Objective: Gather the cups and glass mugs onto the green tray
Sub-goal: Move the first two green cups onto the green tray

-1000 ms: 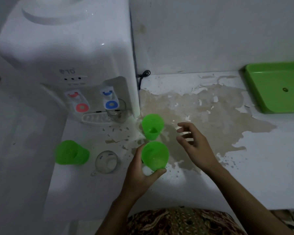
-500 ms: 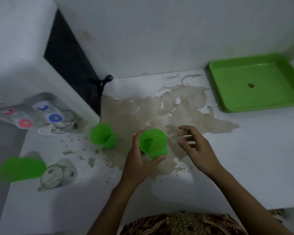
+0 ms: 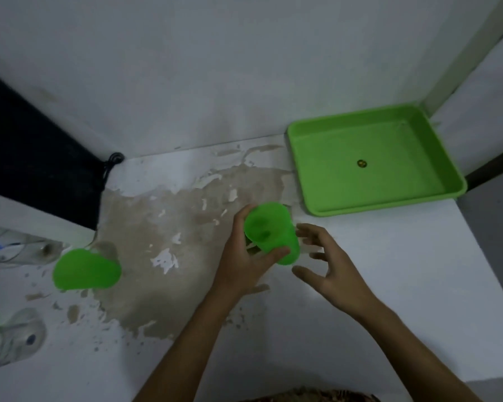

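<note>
Dim, bluish light over white counter (image 3: 360,329) set into corner of pale plastered walls (image 3: 215,68). Counter's white coating peeled away in wide patch (image 3: 172,242), bare tan surface beneath, loose flakes scattered around edges. Water dispenser (image 3: 18,216) at far left, its dark back panel (image 3: 35,163) facing wall, black cord (image 3: 112,162) coiled where counter meets wall. Right wall meets back wall at pale vertical trim (image 3: 471,53).

Bright green throughout — the tray (image 3: 317,169), the held cup (image 3: 273,230) and a second cup (image 3: 84,269) at left. The bench (image 3: 389,271) is white, with a peeled beige-brown patch (image 3: 163,227) — flecked white.
</note>
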